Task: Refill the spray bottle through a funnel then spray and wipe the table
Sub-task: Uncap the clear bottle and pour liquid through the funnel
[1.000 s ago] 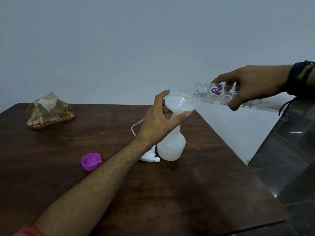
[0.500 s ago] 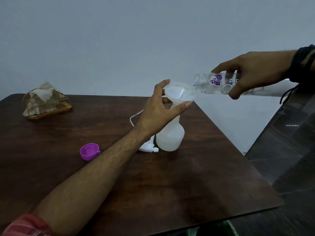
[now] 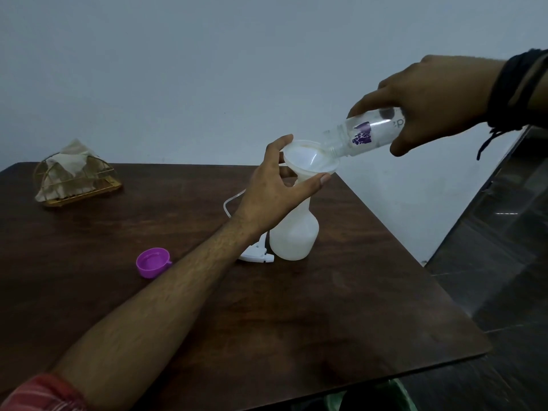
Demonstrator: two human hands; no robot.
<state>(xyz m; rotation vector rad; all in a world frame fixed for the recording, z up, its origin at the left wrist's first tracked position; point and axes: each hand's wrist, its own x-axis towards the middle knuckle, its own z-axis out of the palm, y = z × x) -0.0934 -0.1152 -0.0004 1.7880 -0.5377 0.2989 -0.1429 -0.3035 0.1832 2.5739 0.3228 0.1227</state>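
Note:
A white translucent spray bottle (image 3: pixel 293 235) stands on the dark wooden table (image 3: pixel 326 321) with a white funnel (image 3: pixel 308 157) in its neck. My left hand (image 3: pixel 272 191) grips the funnel's rim and stem. My right hand (image 3: pixel 430 96) holds a clear water bottle (image 3: pixel 364 134) with a purple label, tilted steeply mouth-down into the funnel. The white spray head (image 3: pixel 255 255) with its thin tube lies on the table behind my left forearm, partly hidden.
A purple cap (image 3: pixel 152 261) lies upside down left of my forearm. A gold wire holder with a crumpled cloth (image 3: pixel 74 173) sits at the far left. The table's right edge drops to a dark tiled floor (image 3: pixel 504 262).
My right hand has risen and tipped the water bottle from nearly level to steeply downward, its mouth now inside the funnel. My left hand stays on the funnel.

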